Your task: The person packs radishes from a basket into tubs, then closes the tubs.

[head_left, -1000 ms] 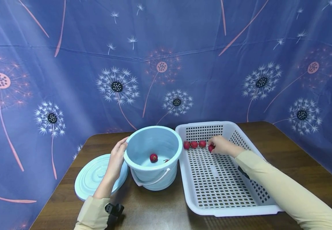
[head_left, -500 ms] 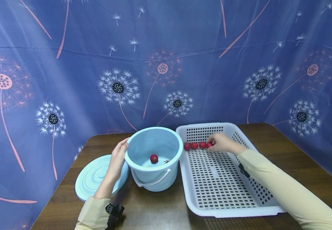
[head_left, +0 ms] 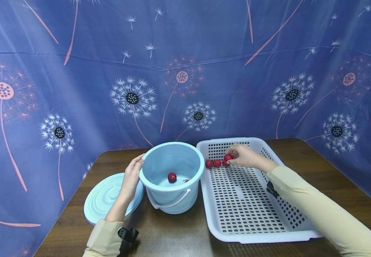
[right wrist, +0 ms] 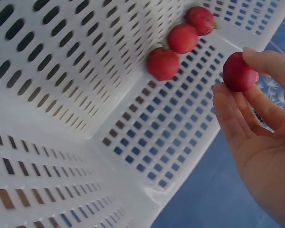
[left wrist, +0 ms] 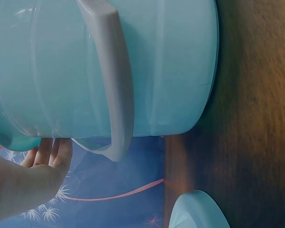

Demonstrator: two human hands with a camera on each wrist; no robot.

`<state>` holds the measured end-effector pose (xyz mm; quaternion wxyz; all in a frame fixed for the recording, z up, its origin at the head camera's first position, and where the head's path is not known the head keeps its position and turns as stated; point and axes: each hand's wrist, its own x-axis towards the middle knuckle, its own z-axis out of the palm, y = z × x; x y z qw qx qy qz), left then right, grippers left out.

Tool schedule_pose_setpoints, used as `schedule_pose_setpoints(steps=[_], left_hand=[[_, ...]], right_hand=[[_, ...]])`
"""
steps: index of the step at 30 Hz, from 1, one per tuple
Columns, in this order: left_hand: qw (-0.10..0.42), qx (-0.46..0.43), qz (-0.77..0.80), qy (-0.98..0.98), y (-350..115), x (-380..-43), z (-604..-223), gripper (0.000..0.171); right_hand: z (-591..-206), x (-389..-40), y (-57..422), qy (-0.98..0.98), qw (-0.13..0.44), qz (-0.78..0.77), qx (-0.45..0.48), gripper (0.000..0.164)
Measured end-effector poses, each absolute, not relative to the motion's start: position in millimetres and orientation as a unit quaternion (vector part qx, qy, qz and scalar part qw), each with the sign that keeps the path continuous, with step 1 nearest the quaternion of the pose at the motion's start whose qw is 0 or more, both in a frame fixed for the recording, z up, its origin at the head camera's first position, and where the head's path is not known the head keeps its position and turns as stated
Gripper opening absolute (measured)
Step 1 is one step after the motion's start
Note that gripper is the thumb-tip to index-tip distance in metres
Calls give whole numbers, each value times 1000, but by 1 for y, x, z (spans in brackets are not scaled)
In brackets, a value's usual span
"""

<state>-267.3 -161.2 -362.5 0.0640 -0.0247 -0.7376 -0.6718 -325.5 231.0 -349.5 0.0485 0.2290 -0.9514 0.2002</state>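
Observation:
My right hand [head_left: 244, 156] pinches a red radish [right wrist: 239, 72] between thumb and fingertips, lifted above the floor of the white basket [head_left: 208, 210]. Three more radishes [right wrist: 182, 38] lie in a row along the basket's far end; in the head view the held one overlaps the nearest of them. To the left stands a light blue bucket [head_left: 176, 199], and at its left rim my left hand [head_left: 131, 177] holds on, fingers against the outer wall in the left wrist view. Inside the bucket lies one radish [head_left: 172, 177], with part of another reddish thing behind the front rim.
A light blue lid [head_left: 97, 200] lies on the brown table [head_left: 172, 235] left of the bucket, partly behind my left forearm. The bucket's pale handle [left wrist: 118, 80] hangs down in front. A blue cloth [head_left: 224, 89] with dandelion prints hangs behind the table.
My right hand has moved left with the radish and raised it, from beside the row to just above its end. The left hand and bucket have stayed put.

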Motion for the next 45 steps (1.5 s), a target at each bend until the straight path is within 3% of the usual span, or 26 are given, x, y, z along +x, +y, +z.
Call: schedule_pose_setpoints(steps=[31,45], left_hand=[[66,-24,-672,-737,-161,-267,-363,44],[64,-25,-674,-736,-161,-268,-363,44]], right_hand=[[-301,-324,194,-910,127,270,289,33],[-290,-327,163,-901,122,280,308,36]])
